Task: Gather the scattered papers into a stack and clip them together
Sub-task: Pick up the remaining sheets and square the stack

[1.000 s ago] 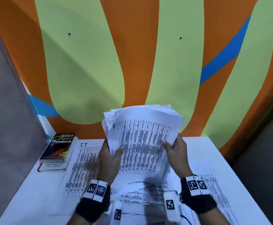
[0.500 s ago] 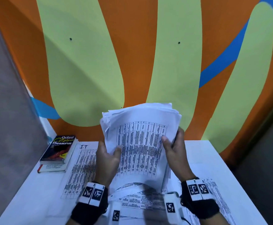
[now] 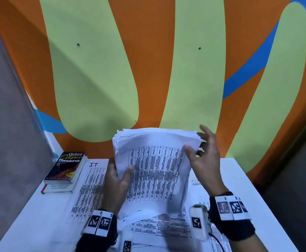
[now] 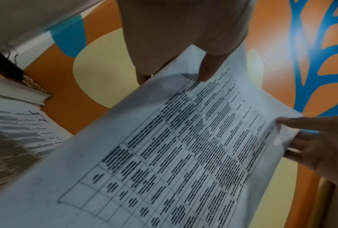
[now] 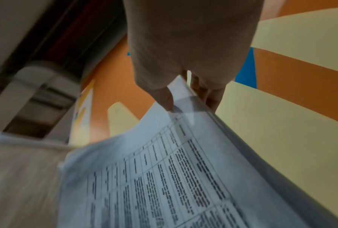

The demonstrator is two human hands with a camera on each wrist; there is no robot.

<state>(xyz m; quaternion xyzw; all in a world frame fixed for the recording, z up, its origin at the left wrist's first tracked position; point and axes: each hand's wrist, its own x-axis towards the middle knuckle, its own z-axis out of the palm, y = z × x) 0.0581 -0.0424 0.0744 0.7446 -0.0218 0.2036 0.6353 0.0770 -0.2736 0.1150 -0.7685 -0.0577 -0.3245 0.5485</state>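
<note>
Paper stack (image 3: 154, 171) upright at frame centre, lower edge near loose sheets (image 3: 92, 188) on table (image 3: 243, 179). Left hand (image 3: 116, 182) grip: thumb over front, clamping left edge. Right hand (image 3: 205, 157) grip loose at upper right corner, thumb on the front, fingers spread.

A white table (image 3: 243, 171) stands against the painted wall. At its far left corner lie two books — a dark thesaurus (image 3: 66, 167) stacked on a paler book (image 3: 59, 188) whose edge shows beneath it. Just right of them a printed sheet (image 3: 89, 190) headed "I.T" lies flat, its grid of text running toward the near edge. More printed sheets (image 3: 159, 226) lie loose and overlapping at the near middle — one (image 3: 219, 233) reaches toward the right side. In the left wrist view a black binder clip (image 4: 8, 64) appears to rest on top of the books.
</note>
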